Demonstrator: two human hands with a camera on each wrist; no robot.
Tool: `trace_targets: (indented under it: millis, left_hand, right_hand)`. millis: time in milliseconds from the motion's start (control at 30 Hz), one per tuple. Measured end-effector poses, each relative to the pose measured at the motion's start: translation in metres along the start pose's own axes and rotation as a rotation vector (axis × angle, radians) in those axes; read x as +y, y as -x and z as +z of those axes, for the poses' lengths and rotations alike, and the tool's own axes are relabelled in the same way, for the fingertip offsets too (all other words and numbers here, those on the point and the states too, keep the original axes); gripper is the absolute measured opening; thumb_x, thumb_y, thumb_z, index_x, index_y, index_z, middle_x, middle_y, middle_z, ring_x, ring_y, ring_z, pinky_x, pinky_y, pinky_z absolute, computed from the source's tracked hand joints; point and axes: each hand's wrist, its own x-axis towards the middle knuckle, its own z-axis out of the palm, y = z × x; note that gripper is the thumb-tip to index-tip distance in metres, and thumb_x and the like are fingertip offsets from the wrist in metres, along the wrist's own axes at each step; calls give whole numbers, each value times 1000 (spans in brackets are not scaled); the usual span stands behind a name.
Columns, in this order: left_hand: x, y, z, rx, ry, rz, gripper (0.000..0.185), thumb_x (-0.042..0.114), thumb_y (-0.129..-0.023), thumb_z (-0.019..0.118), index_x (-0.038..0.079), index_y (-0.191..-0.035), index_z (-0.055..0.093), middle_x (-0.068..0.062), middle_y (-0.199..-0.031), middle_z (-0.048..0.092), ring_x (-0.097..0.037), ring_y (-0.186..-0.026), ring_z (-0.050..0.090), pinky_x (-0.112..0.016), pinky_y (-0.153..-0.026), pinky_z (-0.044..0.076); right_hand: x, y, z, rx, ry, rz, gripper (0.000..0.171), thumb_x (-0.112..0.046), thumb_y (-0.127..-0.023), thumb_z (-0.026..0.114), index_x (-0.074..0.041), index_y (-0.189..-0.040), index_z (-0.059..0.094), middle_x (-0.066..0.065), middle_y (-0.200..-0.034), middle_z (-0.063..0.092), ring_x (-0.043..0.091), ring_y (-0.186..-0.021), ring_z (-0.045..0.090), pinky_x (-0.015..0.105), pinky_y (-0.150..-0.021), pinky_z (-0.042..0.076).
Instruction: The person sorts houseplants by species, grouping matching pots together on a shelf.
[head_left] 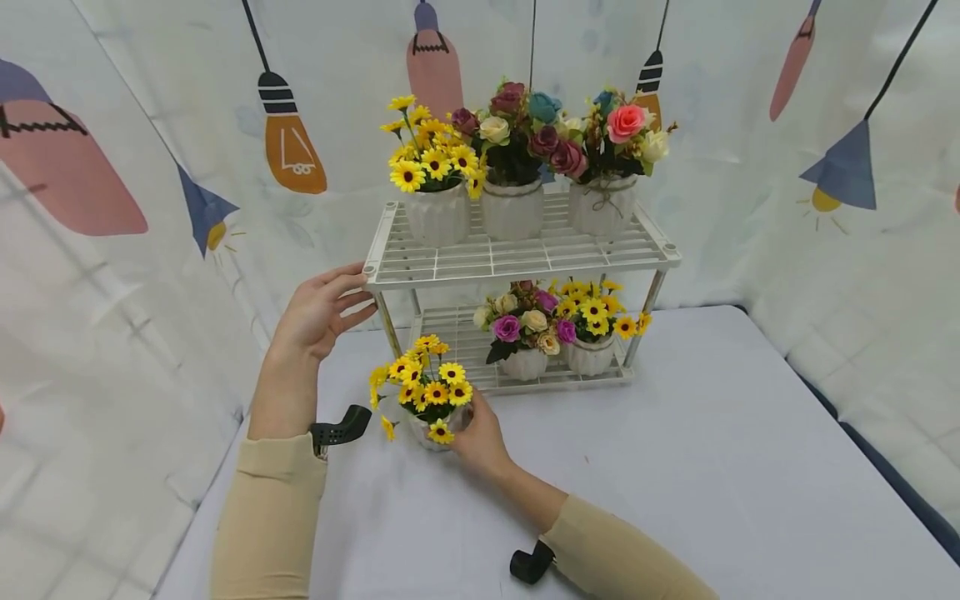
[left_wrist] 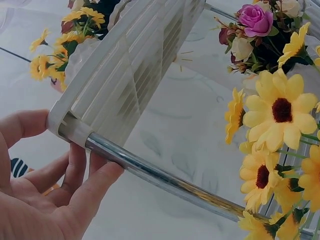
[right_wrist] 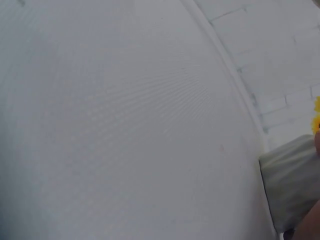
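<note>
Table (head_left: 712, 467), white cloth, with a two-tier rack (head_left: 525, 254) at its back edge.

Top shelf is full: three pots in a row, a sunflower pot (head_left: 435, 212) at left and two rose pots (head_left: 512, 208) beside it.

Bottom shelf holds two pots (head_left: 558, 354) at centre and right; the left slot is bare, so by my reading one place is left to fill.

Loose sunflower pot (head_left: 431, 433) stands on the table just in front of the rack's left leg, not yet shelved.

Right hand (head_left: 480, 437) is wrapped round that pot, fingers curled on its wall.

Left hand (head_left: 318, 312) has fingers straight and relaxed, touching the top shelf's front-left corner (left_wrist: 67, 127), seemingly steadying it.
</note>
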Motion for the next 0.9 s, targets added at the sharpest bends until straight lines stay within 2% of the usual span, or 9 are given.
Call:
trace_targets:
  millis: [133,200,367,600,767,900]
  left_hand:
    - [0,0,1,-1,-10,-5,63,27,-102,68,1,-154,44,-5,-129,61,-23,-118,60,-29,-91,56]
    - [0,0,1,-3,-14,-8,63,26,-102,68,1,-154,44,-5,-130,60,-24,-119,60,-29,-92,56]
    - [0,0,0,-2,-7,-3,62,25,-103,67,0,-154,43,-8,-133,59,-21,-115,61,-28,-90,56]
    - [-2,0,-1,-7,11,11,63,25,-102,69,-1,-153,45,-8,-131,60,-24,-117,60,-28,-89,57]
    - [-3,1,-2,-7,8,4,62,25,-102,68,0,-153,45,-11,-136,59,-24,-117,61,-28,-90,57]
    - [-2,0,-2,-12,11,13,62,25,-102,68,-1,-154,44,-9,-133,61,-21,-114,62,-27,-90,57]
  right_hand:
    - [-1,1,0,8,-23,25,73,-8,-83,85,-2,-146,48,16,-140,56,32,-133,51,51,-111,42]
    - [0,4,-1,17,-41,27,65,0,-86,77,-2,-145,49,15,-139,57,32,-131,52,51,-108,45]
    - [-2,12,-5,49,-34,23,62,8,-85,68,-3,-143,50,14,-136,57,31,-129,53,51,-105,48]
    - [-16,19,-13,200,-58,-8,68,7,-81,74,-5,-144,50,10,-138,57,29,-131,52,53,-107,45]
    - [-25,14,-17,310,-87,-21,66,2,-82,81,-8,-141,54,7,-135,59,26,-127,54,51,-105,46]
    - [-28,4,-16,390,-129,3,65,6,-82,77,-10,-141,54,6,-134,59,26,-124,54,49,-104,47]
